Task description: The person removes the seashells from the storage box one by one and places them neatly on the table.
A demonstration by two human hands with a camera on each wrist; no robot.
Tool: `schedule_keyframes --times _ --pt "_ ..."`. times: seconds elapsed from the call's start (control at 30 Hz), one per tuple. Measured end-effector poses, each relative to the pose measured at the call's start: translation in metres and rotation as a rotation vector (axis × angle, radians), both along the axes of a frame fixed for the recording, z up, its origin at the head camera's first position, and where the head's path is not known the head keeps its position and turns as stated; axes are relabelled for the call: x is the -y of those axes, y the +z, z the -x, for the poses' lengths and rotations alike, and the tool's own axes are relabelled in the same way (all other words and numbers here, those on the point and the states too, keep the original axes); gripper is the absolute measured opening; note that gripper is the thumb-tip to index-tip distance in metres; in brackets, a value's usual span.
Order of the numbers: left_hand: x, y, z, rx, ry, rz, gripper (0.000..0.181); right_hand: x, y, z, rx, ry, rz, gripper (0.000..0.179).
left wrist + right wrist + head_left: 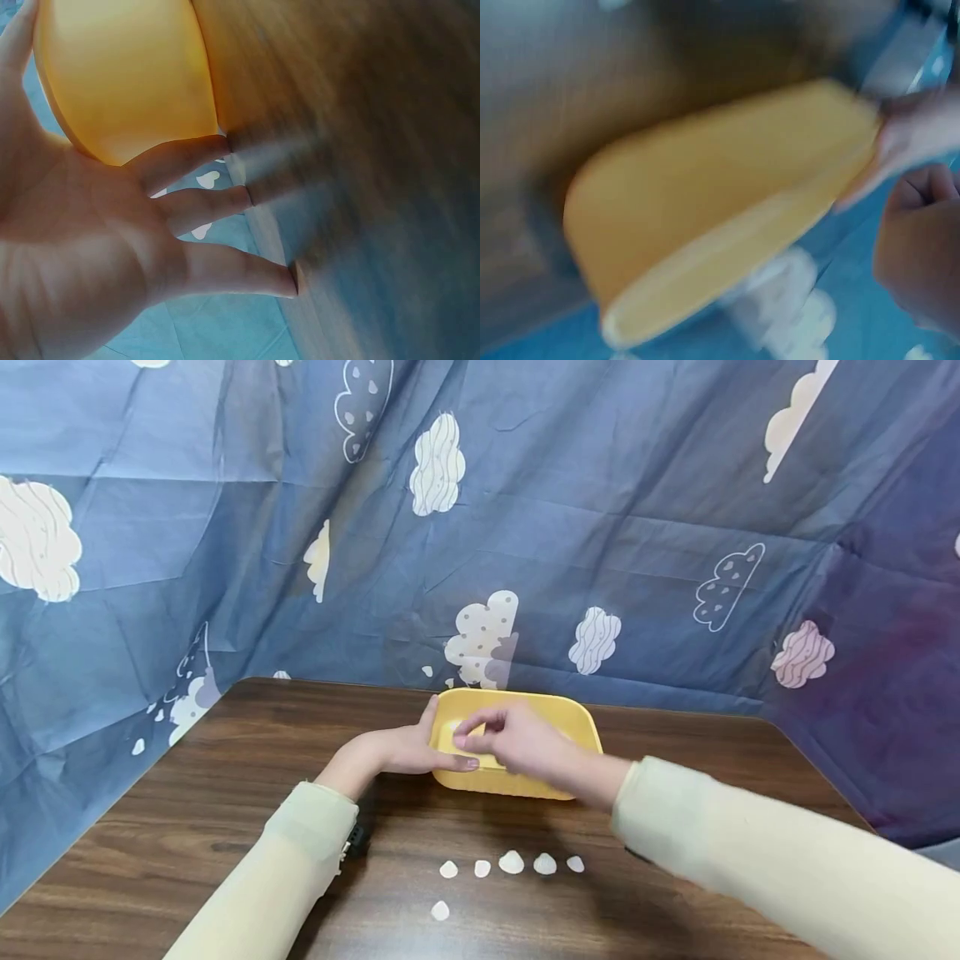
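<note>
A yellow plastic bin (525,785) stands on the table toward the back. My left hand (405,750) rests against its left end, thumb along the front rim. In the left wrist view, straight fingers (206,270) are spread beside the bin wall (135,82), fingertips at the tabletop. Over the bin's opening is my right hand (528,739), thumb and forefinger tips close together; I cannot tell whether something small is between them. Blurred in the right wrist view, that hand (922,247) has curled fingers above the bin (712,180).
In front of the bin, several small white shells lie in a row on the brown table (225,810), among them a larger shell (512,862). One single shell (440,911) sits nearer the front. A blue cloud-patterned cloth (540,552) hangs behind the table.
</note>
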State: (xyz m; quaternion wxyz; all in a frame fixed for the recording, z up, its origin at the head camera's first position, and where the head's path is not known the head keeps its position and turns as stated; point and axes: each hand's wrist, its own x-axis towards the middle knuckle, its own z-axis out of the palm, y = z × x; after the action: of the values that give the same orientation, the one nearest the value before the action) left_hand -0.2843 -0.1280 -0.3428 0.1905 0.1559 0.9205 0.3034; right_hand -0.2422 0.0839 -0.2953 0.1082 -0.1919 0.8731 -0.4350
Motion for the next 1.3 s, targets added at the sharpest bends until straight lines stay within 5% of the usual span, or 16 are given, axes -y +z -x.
schedule_keyframes --times 0.27,0.47,0.8,1.3 --pt "0.0 0.001 -0.001 0.047 0.025 -0.011 0.143 -0.006 0.005 0.076 0.04 -0.005 -0.173 0.026" --pt "0.003 0.002 -0.002 0.043 0.03 -0.015 0.142 0.005 -0.016 0.106 0.028 0.007 -0.258 0.03" --pt "0.001 -0.001 0.001 0.049 0.022 -0.023 0.144 0.02 -0.051 0.11 0.029 0.007 -0.334 0.023" --pt "0.001 0.001 -0.003 0.058 0.043 -0.059 0.142 0.005 -0.06 0.112 -0.036 -0.067 -0.319 0.008"
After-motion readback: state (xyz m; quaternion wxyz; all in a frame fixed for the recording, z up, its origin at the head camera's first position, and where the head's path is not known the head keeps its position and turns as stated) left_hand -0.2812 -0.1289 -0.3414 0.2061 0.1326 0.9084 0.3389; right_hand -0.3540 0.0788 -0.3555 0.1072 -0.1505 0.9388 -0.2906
